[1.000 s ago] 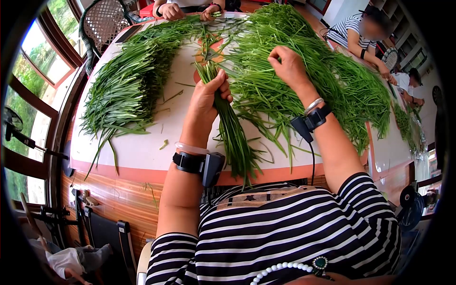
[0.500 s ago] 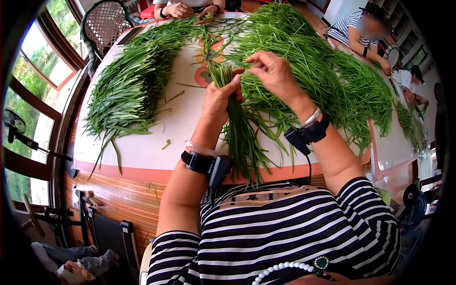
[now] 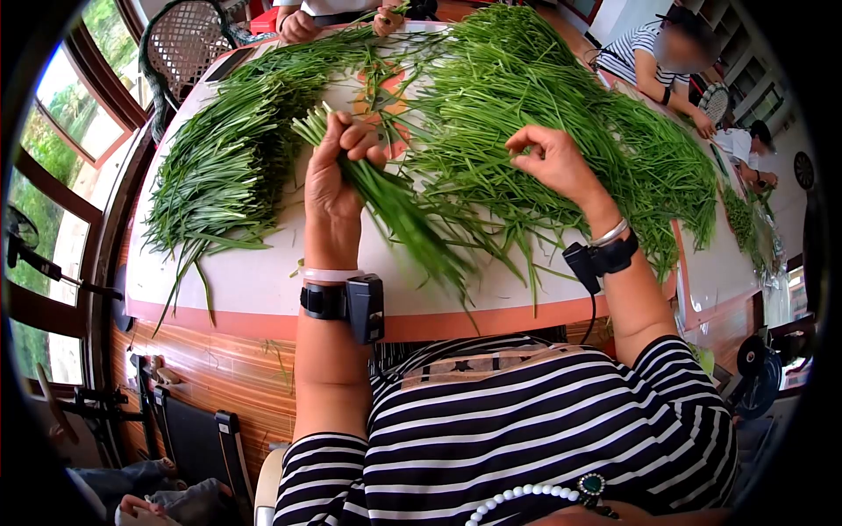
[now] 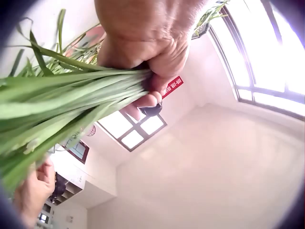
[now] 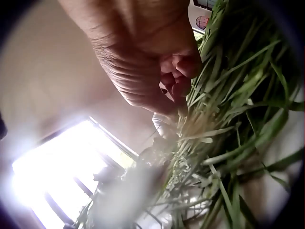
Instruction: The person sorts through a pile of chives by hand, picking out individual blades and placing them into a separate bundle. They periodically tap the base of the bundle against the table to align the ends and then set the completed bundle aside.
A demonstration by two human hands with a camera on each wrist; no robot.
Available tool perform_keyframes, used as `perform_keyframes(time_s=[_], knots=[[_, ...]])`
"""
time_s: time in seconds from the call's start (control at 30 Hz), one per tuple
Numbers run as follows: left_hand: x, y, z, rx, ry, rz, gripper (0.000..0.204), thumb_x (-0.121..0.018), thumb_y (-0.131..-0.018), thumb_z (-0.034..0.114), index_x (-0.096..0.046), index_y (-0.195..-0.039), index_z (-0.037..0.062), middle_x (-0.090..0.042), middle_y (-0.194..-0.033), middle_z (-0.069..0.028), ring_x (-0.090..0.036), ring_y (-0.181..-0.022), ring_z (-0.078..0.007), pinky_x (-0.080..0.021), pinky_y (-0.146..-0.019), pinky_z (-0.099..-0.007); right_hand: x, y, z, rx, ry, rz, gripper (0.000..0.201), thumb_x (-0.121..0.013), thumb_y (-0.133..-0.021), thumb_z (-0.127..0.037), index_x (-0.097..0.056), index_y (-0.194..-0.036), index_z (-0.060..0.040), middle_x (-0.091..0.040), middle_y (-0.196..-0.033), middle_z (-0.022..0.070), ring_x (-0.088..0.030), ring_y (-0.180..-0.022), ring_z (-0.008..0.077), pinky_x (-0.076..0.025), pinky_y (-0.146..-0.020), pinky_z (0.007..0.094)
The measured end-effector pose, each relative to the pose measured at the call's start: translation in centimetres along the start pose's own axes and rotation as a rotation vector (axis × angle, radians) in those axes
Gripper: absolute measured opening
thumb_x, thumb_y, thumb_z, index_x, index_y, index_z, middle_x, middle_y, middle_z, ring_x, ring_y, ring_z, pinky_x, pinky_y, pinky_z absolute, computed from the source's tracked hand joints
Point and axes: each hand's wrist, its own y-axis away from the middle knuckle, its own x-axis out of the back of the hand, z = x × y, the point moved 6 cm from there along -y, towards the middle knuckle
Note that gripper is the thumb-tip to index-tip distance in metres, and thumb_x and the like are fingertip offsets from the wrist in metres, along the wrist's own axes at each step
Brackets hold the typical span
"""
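Note:
In the head view my left hand [image 3: 338, 167] grips a bunch of garlic chives [image 3: 399, 219] near its pale stem ends, which stick out above the fist. The leaves trail down to the right, blurred at the tips. From the left wrist view, the flat green leaves [image 4: 62, 105] fan out of the curled fingers. My right hand [image 3: 561, 167] hovers over the large chive heap [image 3: 491, 105], fingers loosely bent and a gap showing between thumb and index finger. The right wrist view shows this hand [image 5: 157, 62] beside the heap's leaves, with nothing visible in its grasp.
A second pile of chives [image 3: 232, 158] lies along the left of the white table [image 3: 254, 272]. Across the table are another person's hands [image 3: 386, 19]. A person in stripes [image 3: 645, 66] works at the right. A wicker chair [image 3: 189, 48] stands at the back left.
My left hand moved right, then swung back left with the bunch, whose leaves now slant to the right. My right hand came towards the stems, then drew away to the right.

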Motion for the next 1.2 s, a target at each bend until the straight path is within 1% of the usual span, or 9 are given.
perform_keyframes(time_s=[0.17, 0.27, 0.4, 0.53, 0.77, 0.9, 1.0, 1.1, 1.2], knots=[[0.4, 0.0, -1.8, 0.064, -0.29, 0.12, 0.02, -0.051, -0.1, 0.028, -0.056, -0.095, 0.009, -0.043, -0.07, 0.0019, -0.038, -0.057, -0.0079, -0.044, -0.054, -0.0236, 0.2, -3.6, -0.6, 0.196, 0.301, 0.238, 0.015, -0.072, -0.08, -0.013, -0.068, -0.092, -0.0059, -0.066, -0.086, 0.0059, -0.061, -0.068, 0.0191, -0.049, -0.061, 0.0318], [1.0, -0.1, -3.2, 0.066, -0.473, 0.208, 0.02, -0.056, -0.098, 0.026, -0.055, -0.094, 0.0073, -0.046, -0.069, 0.0005, -0.042, -0.057, -0.009, -0.045, -0.053, -0.0253, -1.8, -5.0, -1.1, 0.012, 0.6, 0.2, 0.012, -0.067, -0.084, -0.02, -0.066, -0.085, -0.0082, -0.062, -0.093, 0.0091, -0.063, -0.087, 0.0301, -0.052, -0.072, 0.0415], [0.9, 0.1, -3.9, 0.072, -0.592, 0.251, 0.018, -0.055, -0.098, 0.026, -0.051, -0.091, 0.0091, -0.041, -0.071, 0.0024, -0.039, -0.06, -0.0085, -0.043, -0.056, -0.0244, -2.0, -6.2, 0.2, 0.027, 0.67, 0.21, 0.014, -0.069, -0.081, -0.021, -0.066, -0.086, -0.0086, -0.059, -0.094, 0.009, -0.062, -0.091, 0.0297, -0.053, -0.075, 0.0431], [0.6, 0.1, -4.0, 0.063, -0.595, 0.261, 0.02, -0.055, -0.098, 0.025, -0.055, -0.098, 0.0047, -0.043, -0.07, 0.0022, -0.042, -0.06, -0.0088, -0.044, -0.057, -0.0255, 0.1, -5.8, -0.3, 0.176, 0.366, 0.322, 0.014, -0.071, -0.078, -0.016, -0.066, -0.084, -0.0044, -0.065, -0.086, 0.0091, -0.063, -0.082, 0.0301, -0.051, -0.07, 0.0399], [1.2, 0.1, -5.7, 0.093, -0.686, 0.345, 0.029, -0.063, -0.093, 0.019, -0.057, -0.114, 0.0005, -0.045, -0.068, -0.0001, -0.045, -0.058, -0.0119, -0.045, -0.057, -0.0291, -0.5, -4.3, -0.8, 0.079, -0.021, 0.191, 0.019, -0.073, -0.079, -0.014, -0.067, -0.091, 0.0002, -0.067, -0.077, 0.0054, -0.061, -0.068, 0.0136, -0.049, -0.064, 0.0268], [1.7, 0.8, -6.4, 0.109, -0.777, 0.42, 0.034, -0.063, -0.092, 0.015, -0.056, -0.122, 0.0023, -0.048, -0.069, 0.0007, -0.048, -0.061, -0.0114, -0.043, -0.059, -0.0266, -2.2, -3.6, -2.6, 0.315, 0.047, 0.22, 0.016, -0.071, -0.078, -0.009, -0.068, -0.091, -0.0006, -0.067, -0.078, 0.0107, -0.064, -0.072, 0.0222, -0.051, -0.068, 0.0327], [3.6, 1.1, -6.7, 0.168, -0.62, 0.479, 0.011, -0.061, -0.091, 0.011, -0.056, -0.1, 0.0077, -0.049, -0.071, 0.001, -0.047, -0.059, -0.0115, -0.043, -0.055, -0.0267, -3.6, -2.5, -3.3, 0.302, 0.077, 0.237, 0.014, -0.072, -0.074, -0.015, -0.069, -0.083, -0.0047, -0.066, -0.079, 0.0136, -0.063, -0.077, 0.0337, -0.051, -0.067, 0.0424], [5.3, 0.4, -6.0, 0.128, -0.653, 0.499, 0.014, -0.063, -0.092, 0.015, -0.058, -0.104, 0.0078, -0.053, -0.076, 0.0002, -0.049, -0.062, -0.0101, -0.046, -0.058, -0.0242, -5.4, -2.1, -4.1, 0.347, 0.185, 0.316, 0.01, -0.072, -0.068, -0.014, -0.064, -0.071, -0.0096, -0.062, -0.069, 0.0065, -0.06, -0.072, 0.0285, -0.051, -0.065, 0.0412], [4.3, 0.3, -6.1, 0.1, -0.652, 0.412, 0.023, -0.062, -0.094, 0.02, -0.06, -0.114, 0.0073, -0.058, -0.082, -0.0003, -0.051, -0.068, -0.0095, -0.047, -0.062, -0.024, -5.6, -1.4, -4.7, 0.28, 0.172, 0.268, 0.013, -0.073, -0.076, -0.02, -0.064, -0.074, -0.0105, -0.062, -0.069, 0.0025, -0.059, -0.076, 0.0232, -0.05, -0.067, 0.0386]])
